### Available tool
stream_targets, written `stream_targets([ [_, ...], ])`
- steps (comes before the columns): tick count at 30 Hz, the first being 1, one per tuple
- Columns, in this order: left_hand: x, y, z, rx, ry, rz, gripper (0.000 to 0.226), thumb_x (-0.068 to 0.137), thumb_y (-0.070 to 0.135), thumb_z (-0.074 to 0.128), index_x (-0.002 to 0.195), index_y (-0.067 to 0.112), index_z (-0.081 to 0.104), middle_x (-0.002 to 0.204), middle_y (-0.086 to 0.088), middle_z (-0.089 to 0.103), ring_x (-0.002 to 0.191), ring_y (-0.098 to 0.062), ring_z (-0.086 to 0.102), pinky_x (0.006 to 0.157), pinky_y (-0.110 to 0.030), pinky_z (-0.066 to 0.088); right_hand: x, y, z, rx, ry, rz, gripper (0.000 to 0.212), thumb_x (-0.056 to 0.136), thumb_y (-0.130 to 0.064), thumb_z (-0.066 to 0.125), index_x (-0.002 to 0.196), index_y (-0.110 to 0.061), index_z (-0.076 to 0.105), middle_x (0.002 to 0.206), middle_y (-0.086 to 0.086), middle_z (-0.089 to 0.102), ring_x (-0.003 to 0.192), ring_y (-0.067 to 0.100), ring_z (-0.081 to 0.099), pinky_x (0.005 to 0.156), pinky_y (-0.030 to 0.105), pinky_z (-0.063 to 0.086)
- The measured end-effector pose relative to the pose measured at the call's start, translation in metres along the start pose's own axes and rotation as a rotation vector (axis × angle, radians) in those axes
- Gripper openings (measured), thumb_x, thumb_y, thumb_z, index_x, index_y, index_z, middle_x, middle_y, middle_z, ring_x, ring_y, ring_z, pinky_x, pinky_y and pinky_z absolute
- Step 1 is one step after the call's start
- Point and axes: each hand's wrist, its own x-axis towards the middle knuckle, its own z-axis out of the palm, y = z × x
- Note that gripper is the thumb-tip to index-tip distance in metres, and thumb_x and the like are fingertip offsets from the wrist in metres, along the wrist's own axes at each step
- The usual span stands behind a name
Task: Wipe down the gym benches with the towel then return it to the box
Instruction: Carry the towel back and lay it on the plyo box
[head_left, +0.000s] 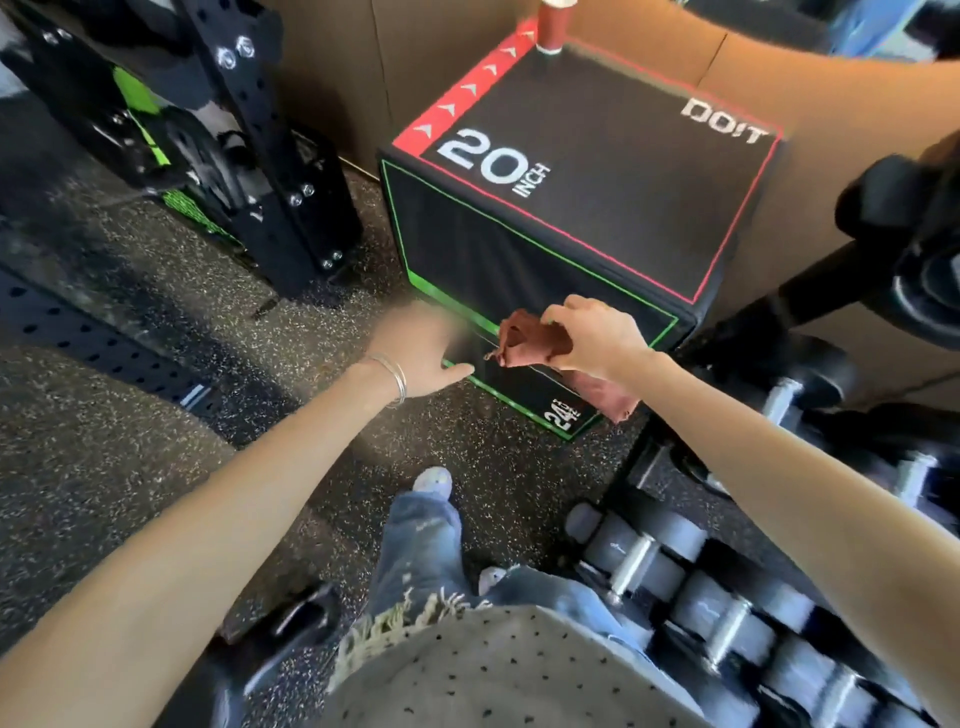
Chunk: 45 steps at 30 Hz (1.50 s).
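Pinching the towel (535, 340) — right hand (597, 335) beside the box (597, 171).

One cam only, head-worn, wide-angle: looks fwd & steeply down, close on black padded jump box w/ red and green edging (597, 208), speckled black rubber floor (130, 467) below.

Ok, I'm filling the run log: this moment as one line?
right hand: grips towel | left hand: open, blurred | towel: off box top

Speckled rubber floor (130, 493) — tan wall (332, 78), black rack (244, 156) left, dumbbells (639, 540) right.
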Motion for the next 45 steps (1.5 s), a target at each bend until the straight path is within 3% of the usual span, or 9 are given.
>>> stream_targets([
  [14, 0.152, -0.097, -0.045, 0.049, 0.061, 0.265, 0.068, 0.086, 0.062, 0.042, 0.14, 0.022, 0.038, 0.137, -0.003, 0.05, 0.127, -0.026, 0.042, 0.098, -0.04, 0.037, 0.119, 0.001, -0.052, 0.048, 0.104, 0.217, 0.047, 0.079, -0.033, 0.069, 0.122, -0.027, 0.052, 0.112, 0.005, 0.053, 0.108, 0.027, 0.052, 0.068, 0.033, 0.041],
  [26, 0.236, -0.093, -0.043, 0.046, 0.038, 0.344, 0.067, 0.087, 0.061, 0.04, 0.14, 0.021, 0.038, 0.139, -0.004, 0.048, 0.127, -0.026, 0.041, 0.102, -0.041, 0.036, 0.167, 0.058, -0.061, 0.057, 0.106, 0.293, 0.046, 0.08, -0.033, 0.069, 0.121, -0.026, 0.051, 0.112, 0.004, 0.053, 0.106, 0.027, 0.051, 0.067, 0.032, 0.038],
  [39, 0.378, -0.058, -0.059, 0.024, -0.01, 0.335, 0.065, 0.086, 0.06, 0.044, 0.138, 0.021, 0.04, 0.138, -0.002, 0.049, 0.128, -0.026, 0.04, 0.1, -0.041, 0.038, 0.238, 0.174, -0.083, 0.078, 0.078, 0.324, 0.042, 0.083, -0.029, 0.066, 0.122, -0.023, 0.05, 0.115, 0.006, 0.05, 0.111, 0.027, 0.048, 0.074, 0.037, 0.046],
  [45, 0.416, -0.043, -0.049, -0.002, -0.1, 0.361, 0.064, 0.089, 0.058, 0.041, 0.141, 0.021, 0.036, 0.141, -0.004, 0.045, 0.131, -0.027, 0.037, 0.102, -0.041, 0.036, 0.246, 0.194, -0.056, 0.133, -0.049, 0.359, 0.048, 0.084, -0.031, 0.066, 0.128, -0.024, 0.047, 0.119, 0.007, 0.049, 0.114, 0.028, 0.046, 0.079, 0.039, 0.046],
])
